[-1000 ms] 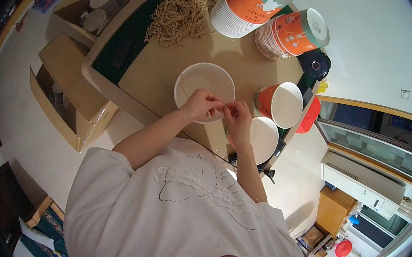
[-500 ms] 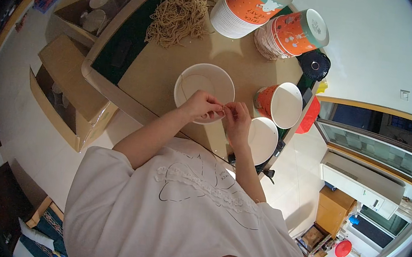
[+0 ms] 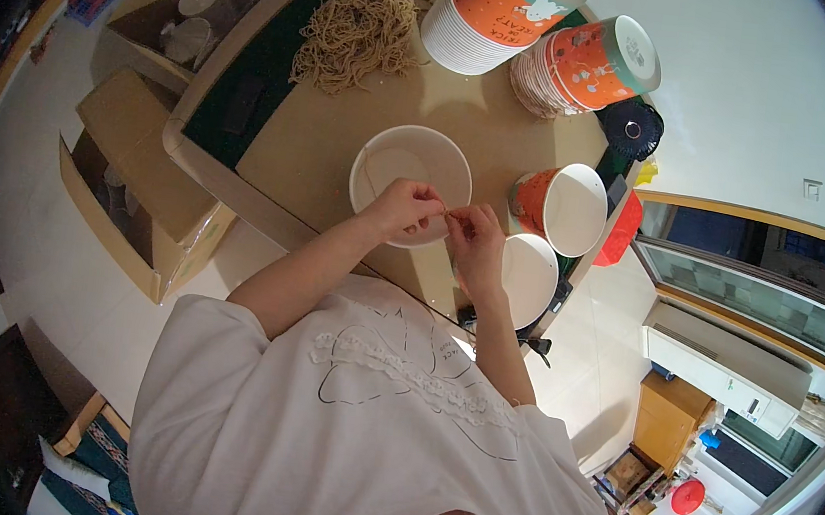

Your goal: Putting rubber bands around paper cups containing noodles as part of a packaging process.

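Left hand [image 3: 400, 210] and right hand [image 3: 477, 246] pinch, apparently on the cord [image 3: 367, 167], over the white tub [image 3: 424, 143]; a loosened pinch could let the cord slip inside.

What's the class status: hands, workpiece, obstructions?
Left hand and right hand pinched; contents too small to tell. Round white-lined paper bucket below left hand, thin tan cord inside. Second white-lined bucket close beside right hand.

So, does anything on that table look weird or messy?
Nothing looks spilled or broken. Only the tan cord looks messy: it's heaped in a loose tangle, with strands going every way, left of the upside-down paper buckets.
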